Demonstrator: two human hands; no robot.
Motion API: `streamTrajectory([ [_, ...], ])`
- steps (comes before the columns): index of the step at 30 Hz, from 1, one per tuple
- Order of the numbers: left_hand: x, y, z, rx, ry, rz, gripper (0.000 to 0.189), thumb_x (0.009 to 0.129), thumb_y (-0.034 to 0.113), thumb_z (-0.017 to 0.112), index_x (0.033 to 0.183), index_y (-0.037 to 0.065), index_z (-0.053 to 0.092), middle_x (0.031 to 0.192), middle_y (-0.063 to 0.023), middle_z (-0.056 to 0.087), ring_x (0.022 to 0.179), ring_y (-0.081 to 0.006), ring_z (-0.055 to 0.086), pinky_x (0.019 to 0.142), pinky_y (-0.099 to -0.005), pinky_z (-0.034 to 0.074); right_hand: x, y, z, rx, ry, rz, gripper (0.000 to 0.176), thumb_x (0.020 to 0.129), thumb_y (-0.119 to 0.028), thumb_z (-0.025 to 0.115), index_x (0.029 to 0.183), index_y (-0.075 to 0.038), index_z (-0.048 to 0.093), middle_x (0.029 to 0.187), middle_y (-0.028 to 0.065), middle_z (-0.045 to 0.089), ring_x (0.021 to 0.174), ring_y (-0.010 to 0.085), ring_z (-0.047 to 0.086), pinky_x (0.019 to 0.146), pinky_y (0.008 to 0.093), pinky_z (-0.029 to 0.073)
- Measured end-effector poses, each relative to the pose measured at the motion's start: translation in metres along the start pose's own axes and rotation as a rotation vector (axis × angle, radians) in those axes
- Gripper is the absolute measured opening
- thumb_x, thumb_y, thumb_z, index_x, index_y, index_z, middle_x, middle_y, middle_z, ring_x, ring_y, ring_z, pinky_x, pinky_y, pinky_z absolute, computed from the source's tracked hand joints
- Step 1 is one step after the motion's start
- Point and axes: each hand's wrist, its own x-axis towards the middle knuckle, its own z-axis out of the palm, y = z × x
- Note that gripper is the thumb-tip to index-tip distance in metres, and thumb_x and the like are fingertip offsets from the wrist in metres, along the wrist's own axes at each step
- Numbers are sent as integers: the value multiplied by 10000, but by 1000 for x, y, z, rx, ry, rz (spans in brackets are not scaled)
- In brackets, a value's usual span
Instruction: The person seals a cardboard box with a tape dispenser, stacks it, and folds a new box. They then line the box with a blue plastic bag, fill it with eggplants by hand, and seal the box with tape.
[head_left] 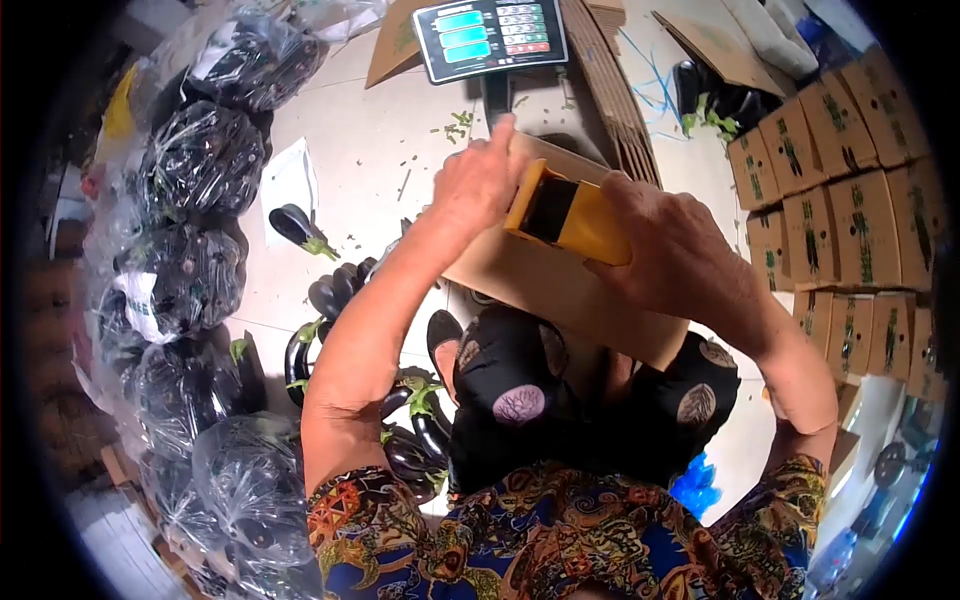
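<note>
One yellow tape dispenser (568,214) sits over the top of a single brown cardboard box (560,285), near the box's far edge. The right hand (672,252) has its fingers curled tightly round the dispenser's back end. The left hand (482,183) lies on the box just beside the dispenser's front, forefinger stretched forward and the other fingers bent; whether they pinch anything cannot be told.

Past the box stands one scale display (490,37) with three lit readouts. Along the floor's left edge at least five clear bags of eggplants (200,160) are piled. One loose eggplant (298,228) lies alone on the tiles, and several more are clustered by the left arm. At the right edge, printed cartons (862,228) are stacked in three rows, about four showing in each.
</note>
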Motion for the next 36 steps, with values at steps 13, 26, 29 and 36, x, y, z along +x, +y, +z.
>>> streamTrajectory([
  [13,5,-3,2,-24,4,-63,578,975,514,338,1461,202,331,1002,-303,644,1002,-475,593,894,-519,437,-192,83,-35,-51,-93,477,438,672,-238,730,1022,-46,548,803,169,644,717,374,639,638,422,520],
  [26,1,-1,0,-76,47,4,599,989,562,311,1437,168,368,1093,-298,630,1095,-465,571,925,-457,438,-200,101,-17,132,-54,535,546,690,-193,794,1147,-40,539,899,173,663,862,373,652,766,392,547],
  [29,-1,6,-3,-97,36,-21,601,994,545,331,1433,136,378,1068,-313,632,1080,-451,591,908,-431,445,-208,126,10,247,-51,565,557,707,-217,803,1155,-35,525,960,146,660,913,310,652,811,356,536],
  [36,-4,16,-9,-108,-1,-58,619,987,555,341,1441,139,405,1157,-276,622,1128,-398,588,955,-401,422,-228,167,92,402,74,499,621,737,-274,775,1186,19,464,1028,202,627,988,326,628,887,381,507],
])
